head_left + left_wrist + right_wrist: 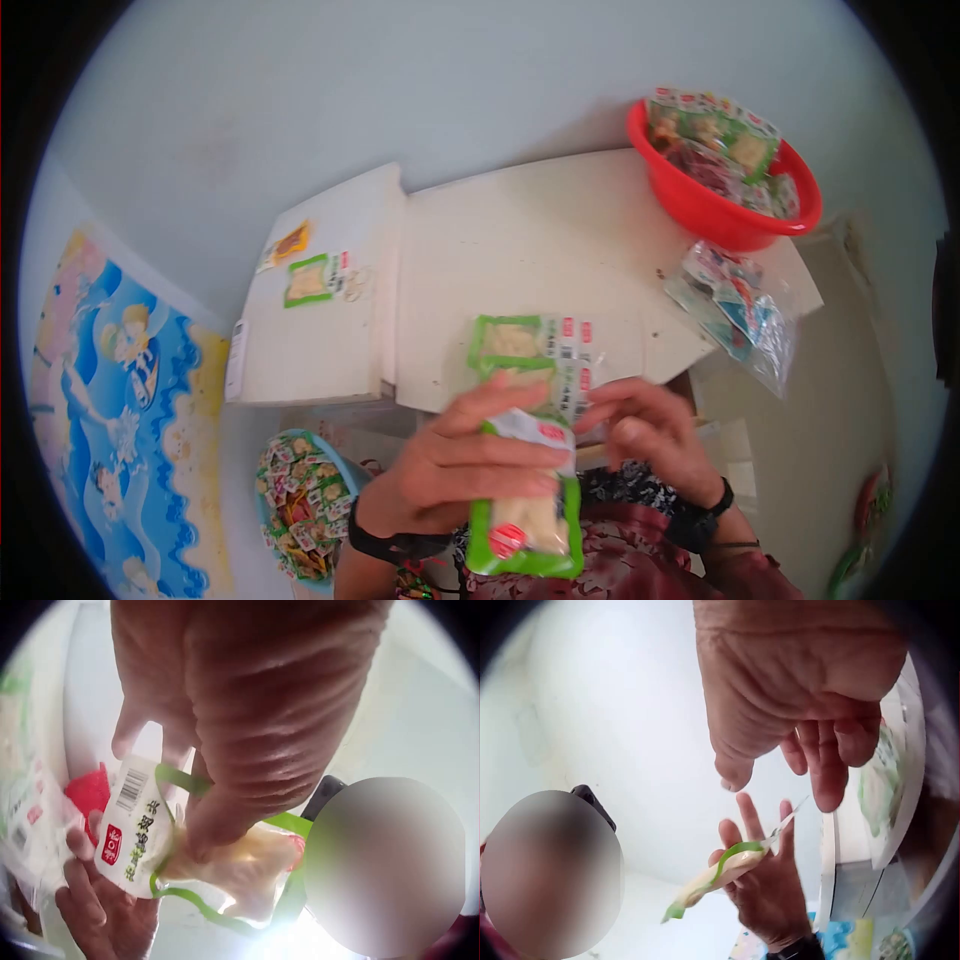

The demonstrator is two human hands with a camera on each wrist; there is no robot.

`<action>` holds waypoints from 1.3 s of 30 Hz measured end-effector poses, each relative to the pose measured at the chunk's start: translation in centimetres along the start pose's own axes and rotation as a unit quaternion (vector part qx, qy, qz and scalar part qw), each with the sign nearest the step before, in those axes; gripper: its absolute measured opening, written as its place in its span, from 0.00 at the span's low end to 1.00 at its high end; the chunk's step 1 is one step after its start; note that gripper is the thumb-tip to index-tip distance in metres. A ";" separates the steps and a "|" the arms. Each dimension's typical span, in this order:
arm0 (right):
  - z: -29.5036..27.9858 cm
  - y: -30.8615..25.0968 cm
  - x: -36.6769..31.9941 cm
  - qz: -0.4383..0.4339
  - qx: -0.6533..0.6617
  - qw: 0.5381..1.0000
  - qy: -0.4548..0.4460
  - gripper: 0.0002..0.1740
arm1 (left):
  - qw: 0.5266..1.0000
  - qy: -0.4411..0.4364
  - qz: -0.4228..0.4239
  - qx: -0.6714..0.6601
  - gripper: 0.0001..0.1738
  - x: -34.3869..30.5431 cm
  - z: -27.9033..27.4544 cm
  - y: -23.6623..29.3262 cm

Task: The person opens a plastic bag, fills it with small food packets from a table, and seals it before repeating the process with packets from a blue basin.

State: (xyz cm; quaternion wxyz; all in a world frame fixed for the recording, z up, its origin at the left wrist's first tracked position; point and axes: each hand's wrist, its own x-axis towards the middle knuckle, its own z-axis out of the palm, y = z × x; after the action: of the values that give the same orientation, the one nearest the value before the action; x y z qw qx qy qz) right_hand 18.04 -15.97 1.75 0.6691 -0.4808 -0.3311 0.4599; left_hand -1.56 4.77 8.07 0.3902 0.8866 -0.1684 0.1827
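Note:
A green-edged food packet (525, 535) with a white top is gripped by my left hand (455, 465), whose fingers lie across its front in the head view. The left wrist view shows the thumb pressed on the packet's clear window (255, 862). Beside the packet's white end, my right hand (655, 435) has its fingers loosely bent and holds nothing; in the right wrist view, a gap separates this hand (802, 697) from the packet (731, 868). Behind the hands, similar packets (510, 340) lie overlapping at the table's front edge.
A red basin (700, 205) full of packets stands at the back right, with clear plastic bags (740, 305) below it. On the raised white board (320, 350) at left lie a green packet (307, 280) and an orange one (292, 240). A blue basin (350, 475) of small packets stands lower left.

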 end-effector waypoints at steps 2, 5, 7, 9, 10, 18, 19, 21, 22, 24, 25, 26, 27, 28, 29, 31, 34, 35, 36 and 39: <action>0.4 0.9 -0.3 0.042 0.085 0.992 -0.084 0.25 | 0.999 -0.013 0.008 -0.044 0.16 1.0 2.8 -1.0; -1.5 1.5 -1.5 0.151 0.197 0.957 -0.149 0.24 | 0.991 -0.025 0.015 -0.134 0.16 0.8 5.1 -2.3; -1.6 1.9 -2.2 0.191 0.167 0.958 -0.137 0.22 | 0.981 0.003 0.005 -0.195 0.16 1.0 6.7 -2.2; -1.8 2.6 -2.7 0.231 0.126 0.957 -0.125 0.23 | 0.976 -0.027 0.007 -0.218 0.18 1.3 7.7 -2.8; -1.7 3.0 -2.9 0.210 0.155 0.959 -0.108 0.23 | 0.973 -0.039 0.006 -0.228 0.21 1.5 7.9 -3.1; -5.0 3.8 -4.6 -0.062 0.086 0.982 0.156 0.21 | 0.972 0.175 -0.158 -0.017 0.26 3.2 9.8 -3.1; -5.7 3.6 -4.6 -0.093 0.081 0.967 0.224 0.20 | 0.966 0.198 -0.153 0.071 0.26 3.3 10.1 -3.5; -7.1 2.8 -4.8 -0.122 0.067 0.942 0.304 0.16 | 0.929 0.238 -0.143 0.246 0.28 4.0 10.4 -4.0; -7.7 2.0 -5.1 -0.121 0.060 0.939 0.317 0.14 | 0.913 0.242 -0.130 0.302 0.26 4.8 10.4 -3.9; -7.6 1.1 -4.8 -0.138 0.037 0.918 0.369 0.09 | 0.909 0.220 -0.143 0.324 0.24 5.7 11.1 -3.5; -7.5 1.3 -4.6 -0.140 0.004 0.915 0.379 0.08 | 0.906 0.209 -0.149 0.336 0.23 6.2 11.5 -3.4; -7.5 1.7 -4.4 -0.142 -0.028 0.910 0.388 0.08 | 0.905 0.200 -0.148 0.345 0.21 6.7 11.9 -3.5; -7.5 2.1 -4.2 -0.144 -0.061 0.905 0.396 0.08 | 0.903 0.190 -0.146 0.355 0.20 7.1 12.2 -3.6; -7.4 2.4 -3.8 -0.143 -0.082 0.903 0.397 0.09 | 0.901 0.180 -0.144 0.366 0.19 7.4 12.4 -3.6; -7.3 2.8 -3.4 -0.144 -0.103 0.901 0.397 0.09 | 0.904 0.176 -0.151 0.360 0.17 7.5 12.7 -3.7; -6.8 2.8 -2.8 -0.134 -0.117 0.903 0.392 0.10 | 0.908 0.168 -0.165 0.347 0.14 7.6 13.1 -3.9; -6.4 2.3 -2.1 -0.110 -0.105 0.916 0.371 0.11 | 0.911 0.176 -0.154 0.339 0.10 7.6 13.2 -4.3; -6.3 2.3 -1.9 -0.105 -0.105 0.920 0.364 0.11 | 0.912 0.180 -0.152 0.336 0.09 7.6 13.2 -4.2; -6.2 2.2 -1.6 -0.100 -0.106 0.923 0.357 0.11 | 0.913 0.185 -0.150 0.331 0.09 7.7 13.1 -4.1; -5.0 1.3 -0.5 -0.084 -0.103 0.934 0.332 0.11 | 0.916 0.202 -0.148 0.314 0.09 7.8 12.9 -3.6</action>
State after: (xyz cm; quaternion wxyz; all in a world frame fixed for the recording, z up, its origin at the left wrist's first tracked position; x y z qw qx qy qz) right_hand 21.91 -17.94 -1.04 0.7241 -0.6427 -0.1749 0.1791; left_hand 9.39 -3.83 1.27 0.1397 0.9225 0.1134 0.3414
